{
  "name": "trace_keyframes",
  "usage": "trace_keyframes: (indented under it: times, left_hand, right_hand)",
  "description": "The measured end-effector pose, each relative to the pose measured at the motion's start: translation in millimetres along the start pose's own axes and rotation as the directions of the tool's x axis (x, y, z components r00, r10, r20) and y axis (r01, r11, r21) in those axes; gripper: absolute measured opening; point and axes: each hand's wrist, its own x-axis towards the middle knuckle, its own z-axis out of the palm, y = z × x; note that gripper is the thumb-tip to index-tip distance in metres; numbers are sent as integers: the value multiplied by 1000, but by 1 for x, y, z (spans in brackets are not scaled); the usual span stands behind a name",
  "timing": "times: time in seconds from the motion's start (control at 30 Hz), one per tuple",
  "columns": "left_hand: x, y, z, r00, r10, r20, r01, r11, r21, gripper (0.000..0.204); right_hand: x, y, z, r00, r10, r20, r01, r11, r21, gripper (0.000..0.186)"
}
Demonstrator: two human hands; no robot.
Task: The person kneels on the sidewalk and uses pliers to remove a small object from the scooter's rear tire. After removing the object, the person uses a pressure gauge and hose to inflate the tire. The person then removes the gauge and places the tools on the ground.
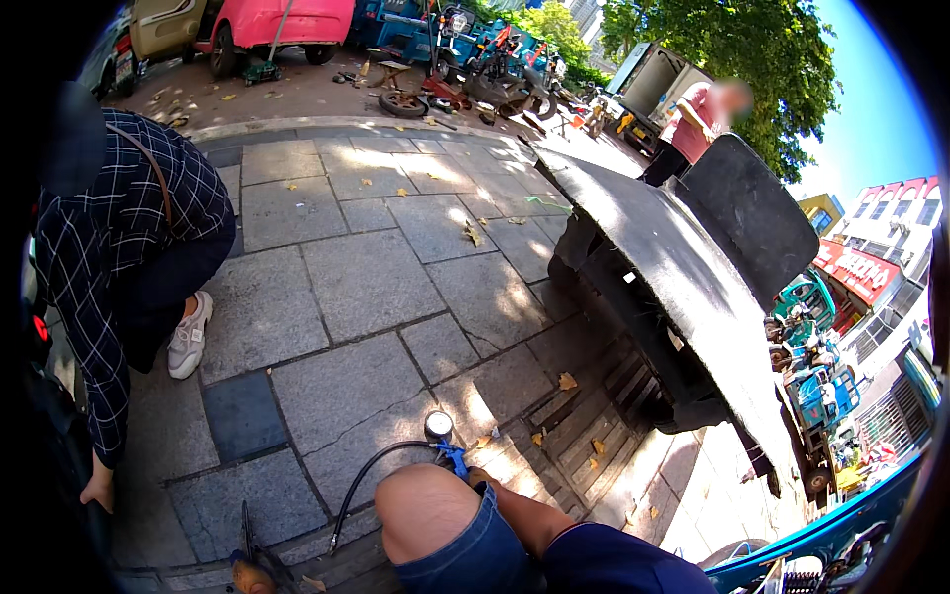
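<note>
My right hand (480, 477) reaches past my bent bare knee (426, 510), mostly hidden behind it. It is closed on the blue handle of a tire inflator (452, 458), whose round white-faced gauge (438, 426) points up. A black hose (361, 475) curves left from the inflator, and its metal-tipped end hangs free over the paving. At the lower edge, a small brownish shape (252, 576), possibly part of my left hand, sits beside a thin dark object (246, 525); its fingers cannot be made out.
On the left, a crouching person in a checked shirt (158, 188) reaches down to a dark vehicle edge. To the right stands a worn black panel structure (653, 267) on the grey paving (366, 277). Behind are a pink car (282, 25), scattered motorcycle parts and a standing person (698, 124).
</note>
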Motion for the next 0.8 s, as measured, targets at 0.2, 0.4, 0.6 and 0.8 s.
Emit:
trace_keyframes:
  times: [0.2, 0.4, 0.6, 0.8]
  left_hand:
    - [-38, 28, -75, 993, -62, 99, 73, 991, -109, 61]
    - [-18, 3, -48, 996, -18, 82, 22, 999, -42, 55]
    - [-10, -16, -13, 998, -1, -57, -3, 998, -61, 42]
    - [19, -4, -25, 963, -35, -268, -39, 963, -266, 31]
  right_hand:
    - [-5, -7, 16, 999, 26, 23, -26, 999, -18, 41]
    - [4, -12, 21, 999, 46, 15, -46, 999, -6, 41]
    - [-17, 4, 13, 985, 91, -148, -94, 995, -17, 40]
    - [-34, -54, -71, 986, -77, -148, 83, 996, 36, 55]
